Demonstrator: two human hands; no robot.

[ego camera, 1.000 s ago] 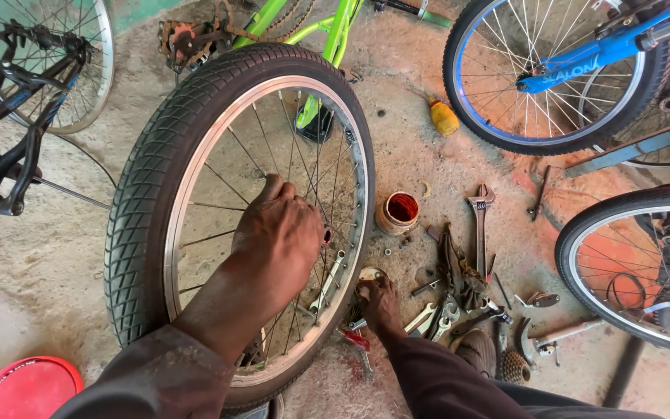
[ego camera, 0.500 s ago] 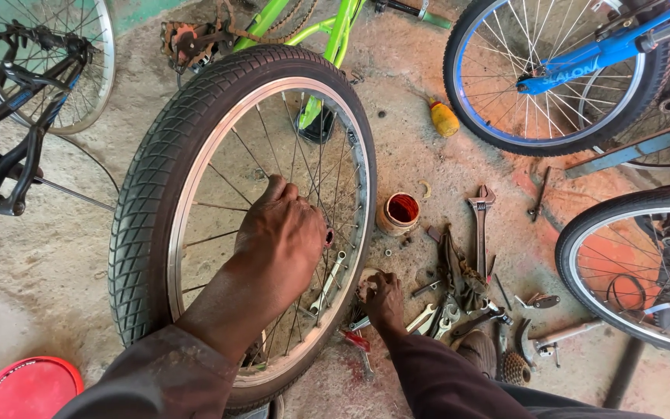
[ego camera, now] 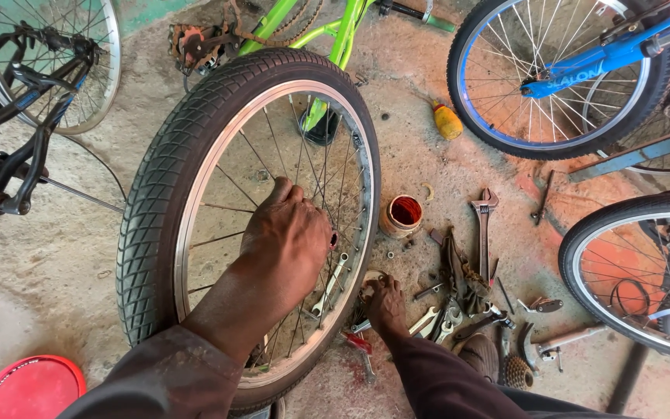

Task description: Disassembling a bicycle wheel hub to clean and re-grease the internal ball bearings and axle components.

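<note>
Black knobby-tyred bicycle wheel with silver rim [ego camera: 166,194] lies flat on concrete floor [ego camera: 40,256]. Left hand [ego camera: 288,237] fingers clenched around hub at wheel centre. Right hand [ego camera: 385,304] fingers curled among scattered steel wrenches [ego camera: 447,314]; grip unclear.

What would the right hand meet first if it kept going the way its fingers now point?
The right hand reaches down and left toward the wheel rim. Straight on, it would probably first meet the small pale round part at its fingertips, then the rim; depth there is unclear.
</note>
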